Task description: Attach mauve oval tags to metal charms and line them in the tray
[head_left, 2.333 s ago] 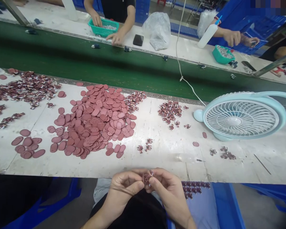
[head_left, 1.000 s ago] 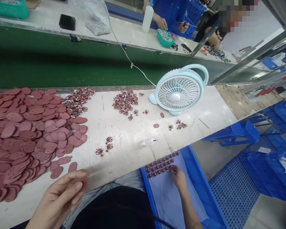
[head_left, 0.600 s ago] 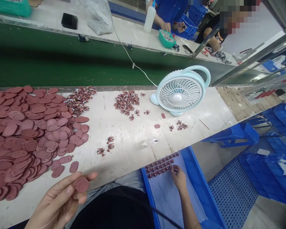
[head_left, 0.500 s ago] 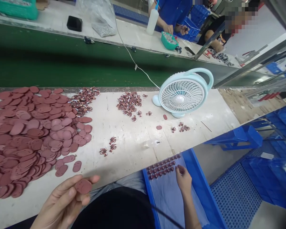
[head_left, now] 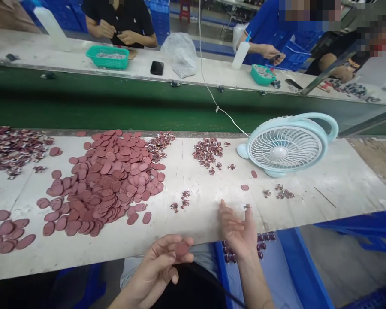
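Observation:
My left hand (head_left: 152,268) pinches a flat reddish-brown oval disc (head_left: 182,249) between thumb and fingers, just over the table's front edge. My right hand (head_left: 239,234) is over the table to its right, thumb and fingers spread apart. Between them shows the dark tip of a small clear bottle (head_left: 247,207); the rest of it is hard to make out. A large heap of similar oval discs (head_left: 106,189) lies to the left. Small dark-red clawed pieces (head_left: 185,199) rest on the table beyond my hands.
A pale blue fan (head_left: 279,150) stands at the back right, its white cord running across. Below the table's edge, a blue tray (head_left: 304,266) carries rows of dark-red pieces (head_left: 262,246). Co-workers sit at the far bench with green baskets (head_left: 107,60) and white bottles (head_left: 242,55).
My right hand has left the rows in the blue tray and moved up over the table to the small bottle. My left hand still holds the disc. The view has turned left.

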Available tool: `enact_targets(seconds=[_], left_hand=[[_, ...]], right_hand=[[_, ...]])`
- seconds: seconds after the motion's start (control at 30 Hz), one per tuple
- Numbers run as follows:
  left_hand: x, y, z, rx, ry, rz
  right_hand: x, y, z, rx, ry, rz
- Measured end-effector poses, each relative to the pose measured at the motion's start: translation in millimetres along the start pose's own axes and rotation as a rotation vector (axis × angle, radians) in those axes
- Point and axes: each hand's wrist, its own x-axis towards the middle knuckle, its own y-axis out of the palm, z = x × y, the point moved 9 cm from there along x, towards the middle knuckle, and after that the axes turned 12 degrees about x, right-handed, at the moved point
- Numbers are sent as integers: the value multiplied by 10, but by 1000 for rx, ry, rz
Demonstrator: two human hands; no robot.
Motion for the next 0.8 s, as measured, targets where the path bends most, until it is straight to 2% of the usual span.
enact_targets(seconds=[0.13, 0.23, 0.33, 0.4, 0.6, 0.7, 0.8], left_hand=[[-12, -49, 11, -47, -2, -25], [1, -50, 32, -102, 11, -42], [18, -3, 67, -119, 8, -41], [21, 46, 69, -119, 9, -35], [-7, 101, 15, -123, 35, -42], [-18, 91, 0, -109, 55, -32], [-18, 102, -12, -93, 77, -10]], right_hand=[[53, 145, 10, 48, -6, 24], [-124, 219, -135, 44, -3, 9], [-377, 293, -342, -56, -32, 11], [-524, 357, -426, -181, -114, 36], [-839, 612, -378, -583, -563, 136], [-890, 684, -364, -627, -663, 173], [-896, 754, -356, -635, -694, 222]])
